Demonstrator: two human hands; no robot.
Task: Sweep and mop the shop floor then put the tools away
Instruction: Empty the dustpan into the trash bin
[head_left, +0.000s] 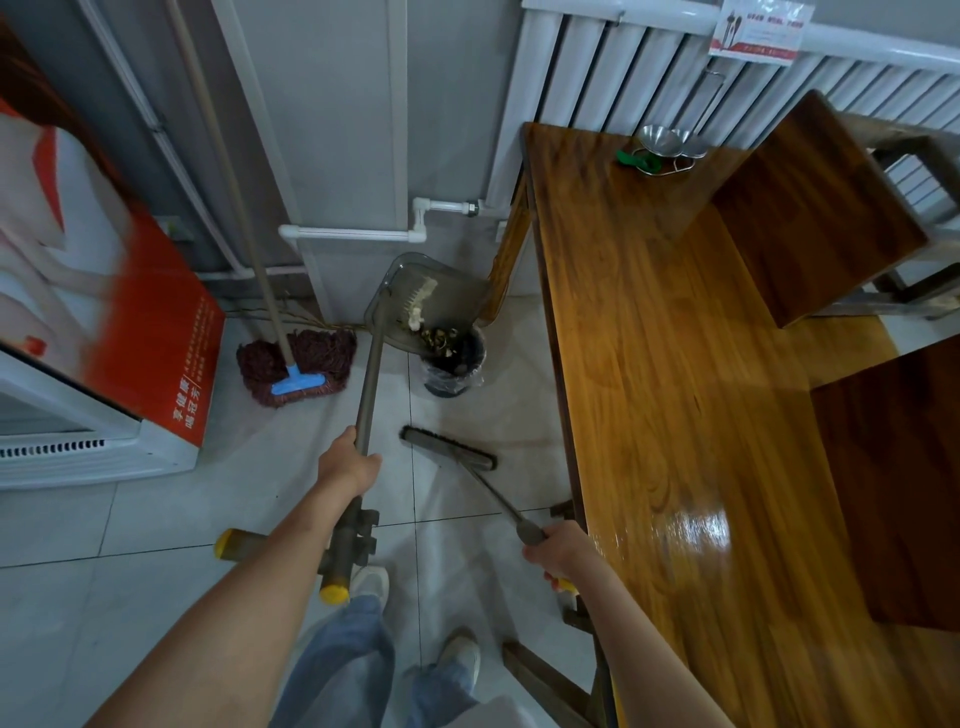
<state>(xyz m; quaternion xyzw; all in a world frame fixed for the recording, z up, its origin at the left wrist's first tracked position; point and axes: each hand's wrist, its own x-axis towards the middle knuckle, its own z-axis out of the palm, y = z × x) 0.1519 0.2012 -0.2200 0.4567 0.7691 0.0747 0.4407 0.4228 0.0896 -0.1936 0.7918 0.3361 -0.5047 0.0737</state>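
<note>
Dustpan (415, 296) is tipped over the lined trash bin (457, 364) at the far wall, left hand (349, 464) wrapped tight on its long handle, right hand (558, 548) clamped around the broom (451, 451) on the tiles, mop (298, 371) propped left, wooden table (675, 389) crowding the right.

- Dim, cool, even indoor light; shadows on the floor (156, 519) are soft and faint.
- A bright white glare patch lies on the glossy table (696, 525).
- The red poster (130, 312) at left is blurred.
- Wide-angle distortion bends the edges.
</note>
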